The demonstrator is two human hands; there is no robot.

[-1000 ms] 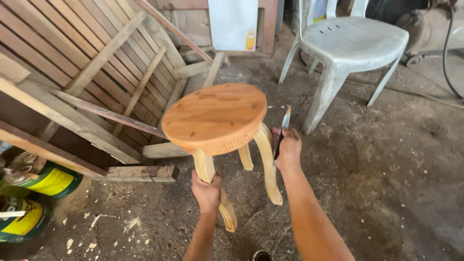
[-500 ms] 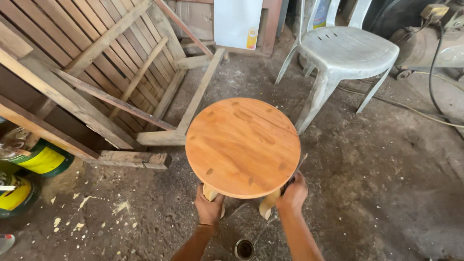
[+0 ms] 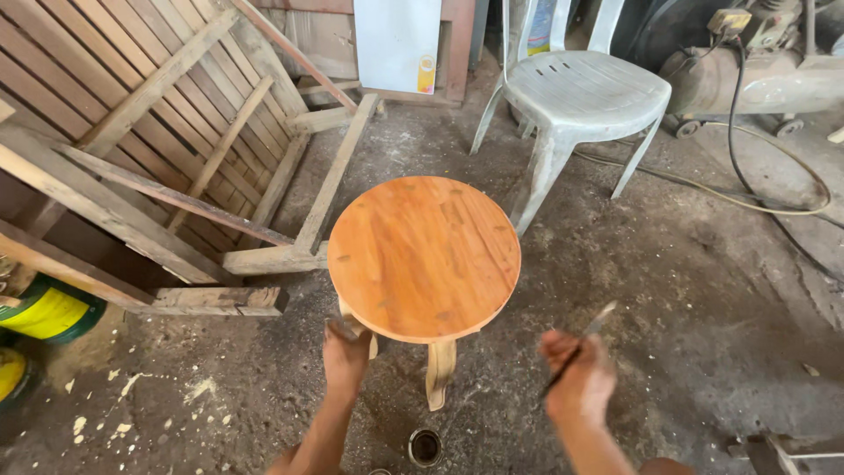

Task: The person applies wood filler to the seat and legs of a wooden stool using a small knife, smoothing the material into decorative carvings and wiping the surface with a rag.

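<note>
Head view: your left hand (image 3: 345, 356) grips the round stool (image 3: 424, 257) under its seat rim, while your right hand (image 3: 578, 380) clutches a brush (image 3: 580, 343) (blurred); likely between coats, so steady the stool first.

— Where is the left hand (image 3: 345, 356)?
— Forearm reaching up from the lower edge, fingers curled in a grip.
— And the right hand (image 3: 578, 380)?
— Raised off to the right, blurred, fist closed, forearm angled in from the bottom edge.
</note>
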